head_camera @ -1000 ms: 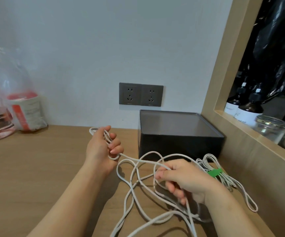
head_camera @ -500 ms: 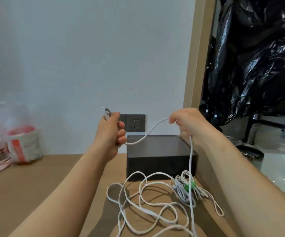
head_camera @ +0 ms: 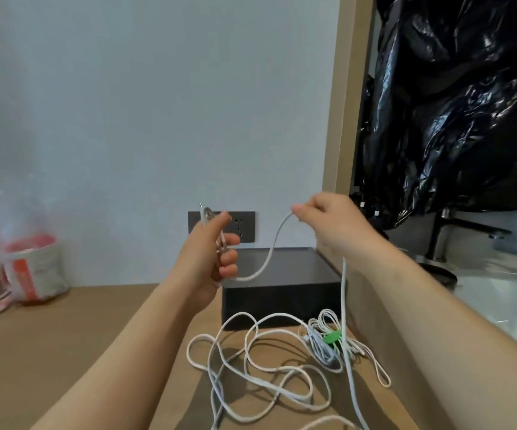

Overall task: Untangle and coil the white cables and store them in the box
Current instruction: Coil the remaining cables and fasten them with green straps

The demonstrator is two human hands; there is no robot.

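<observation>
**Head view:** both hands are raised above the light wooden desk (head_camera: 49, 352), with a thick white cable (head_camera: 270, 254) strung between them.

The left hand (head_camera: 210, 256) clenches gathered turns of the cable. The right hand (head_camera: 328, 225) pinches the strand, which drops to loose loops on the desk in front of the dark grey square box (head_camera: 282, 302). A thin white cable bundle with a green tie (head_camera: 325, 336) lies among the loops. Grey wall sockets (head_camera: 244, 225) are partly hidden behind the left hand.

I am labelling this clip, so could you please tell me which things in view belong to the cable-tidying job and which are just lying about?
Job: long white cable, gripped by the left hand and pinched by the right hand; tied cable bundle; black box.
Lying about: wall socket; plastic bags; black bin bag; tap.
</observation>
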